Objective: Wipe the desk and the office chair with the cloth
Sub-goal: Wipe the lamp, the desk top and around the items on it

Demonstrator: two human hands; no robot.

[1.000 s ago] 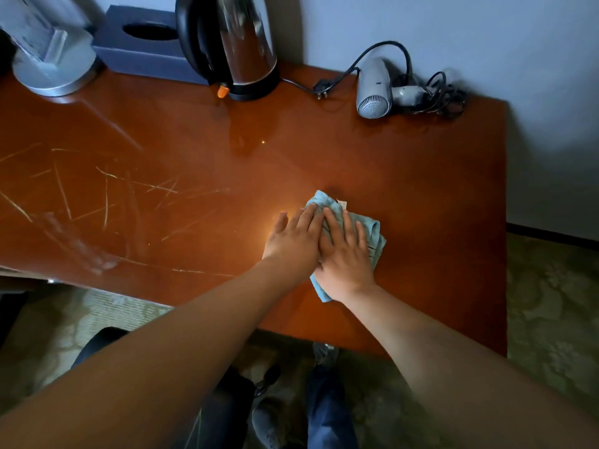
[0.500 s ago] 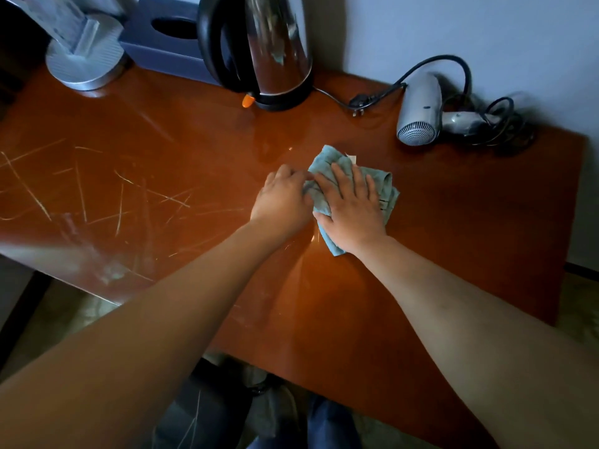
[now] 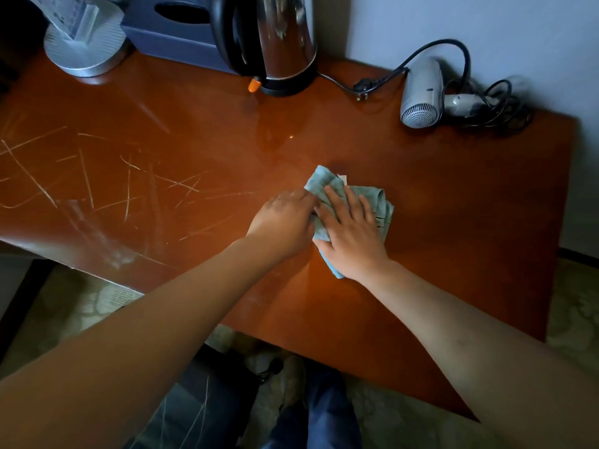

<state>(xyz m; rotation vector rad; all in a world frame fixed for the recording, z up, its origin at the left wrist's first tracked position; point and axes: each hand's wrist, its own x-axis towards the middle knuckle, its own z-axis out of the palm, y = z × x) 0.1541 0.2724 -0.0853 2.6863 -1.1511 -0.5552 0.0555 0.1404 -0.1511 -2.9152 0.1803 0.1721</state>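
A crumpled light-blue cloth (image 3: 324, 182) lies on the glossy reddish-brown desk (image 3: 453, 222), a little right of its middle. My right hand (image 3: 351, 231) presses flat on the cloth with straight, spread fingers. Beside it, my left hand (image 3: 283, 220) has its fingers curled at the cloth's left edge and grips it there. Much of the cloth is hidden under both hands. The dark seat of the office chair (image 3: 194, 403) shows below the desk's front edge, under my left forearm.
Along the back stand a steel kettle (image 3: 278, 37) on its base, a dark tissue box (image 3: 175, 30) and a round metal lamp base (image 3: 84, 50). A grey hair dryer (image 3: 421, 95) with tangled cord lies at the back right. Scratches mark the desk's left half.
Both hands pushed the cloth away toward the kettle, then drew it partly back. My left fingers went from straight on the cloth to curled at its edge.
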